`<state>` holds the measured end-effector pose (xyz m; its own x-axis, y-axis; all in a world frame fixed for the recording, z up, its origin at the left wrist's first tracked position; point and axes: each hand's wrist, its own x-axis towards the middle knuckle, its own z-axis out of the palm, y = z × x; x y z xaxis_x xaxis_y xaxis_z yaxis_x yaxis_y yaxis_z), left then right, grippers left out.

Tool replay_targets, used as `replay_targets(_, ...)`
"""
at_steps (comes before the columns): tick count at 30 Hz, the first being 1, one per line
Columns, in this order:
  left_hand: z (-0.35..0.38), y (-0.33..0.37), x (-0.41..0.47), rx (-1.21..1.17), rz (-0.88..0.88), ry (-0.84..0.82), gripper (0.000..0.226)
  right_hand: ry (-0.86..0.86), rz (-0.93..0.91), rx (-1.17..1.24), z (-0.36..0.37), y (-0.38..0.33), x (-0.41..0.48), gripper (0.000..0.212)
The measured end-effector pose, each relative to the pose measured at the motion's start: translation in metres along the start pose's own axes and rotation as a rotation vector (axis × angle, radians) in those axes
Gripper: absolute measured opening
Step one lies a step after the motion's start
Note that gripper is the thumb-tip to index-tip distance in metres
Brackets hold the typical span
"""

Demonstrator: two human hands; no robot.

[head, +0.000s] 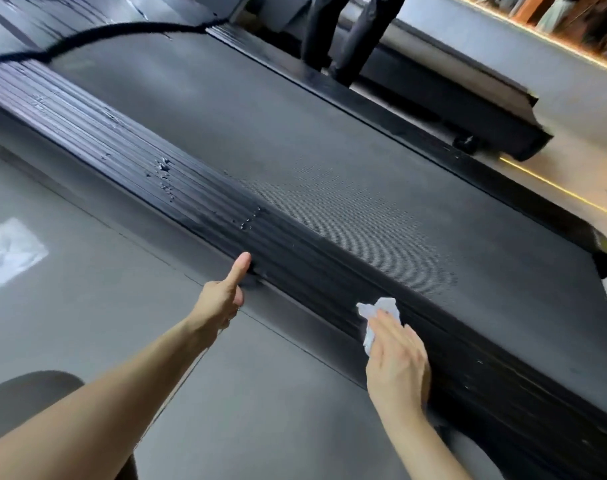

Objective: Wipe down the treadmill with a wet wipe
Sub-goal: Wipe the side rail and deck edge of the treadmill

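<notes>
- Grey gym flooring (pixel 70 323) is flanking a black ribbed treadmill side rail (pixel 198 199) running diagonally.
- Right hand (pixel 397 368), fingers flat, is pressing a crumpled white wet wipe (pixel 378 311) at lower right; wiping looks underway.
- Left hand (pixel 222 299), at centre, is curling empty, thumb touching the rail.
- Droplets (pixel 163 171) up-left likely need the next pass.

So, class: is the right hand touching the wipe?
Touching. The head view shows the right hand lying flat on the wipe, fingers covering part of it.

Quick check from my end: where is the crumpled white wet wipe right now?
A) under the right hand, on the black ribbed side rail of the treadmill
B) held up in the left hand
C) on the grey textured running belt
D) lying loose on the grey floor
A: the right hand presses the crumpled white wet wipe flat onto the black ribbed side rail; the left hand holds no wipe.
</notes>
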<state>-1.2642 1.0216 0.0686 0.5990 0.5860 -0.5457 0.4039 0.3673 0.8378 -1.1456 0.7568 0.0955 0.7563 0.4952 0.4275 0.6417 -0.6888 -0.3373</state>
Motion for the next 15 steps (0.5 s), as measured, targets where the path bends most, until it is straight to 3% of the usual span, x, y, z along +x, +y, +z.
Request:
replay_targets(4,-0.014,0.008,-0.003,0.038,-0.081,-0.099,0.085,-0.069,-0.128,0.096,0.049,-0.064,0.024,0.039)
replay_targets(6,-0.024,0.014,-0.001,0.018,-0.07,-0.003,0.078,-0.151,-0.19,0.083,0.075,-0.101,0.039,0.043)
replay_targets(10,-0.053,0.028,0.016,-0.119,0.123,0.232,0.066,-0.266,-0.276,0.098,0.124,-0.175,0.071,0.05)
replay_targets(12,-0.061,0.031,0.026,-0.123,0.215,0.279,0.064,-0.301,-0.323,0.168,0.143,-0.209,0.091,0.04)
replay_targets(15,-0.066,0.029,0.04,-0.188,0.209,0.303,0.066,-0.401,-0.392,0.15,0.153,-0.229,0.113,0.044)
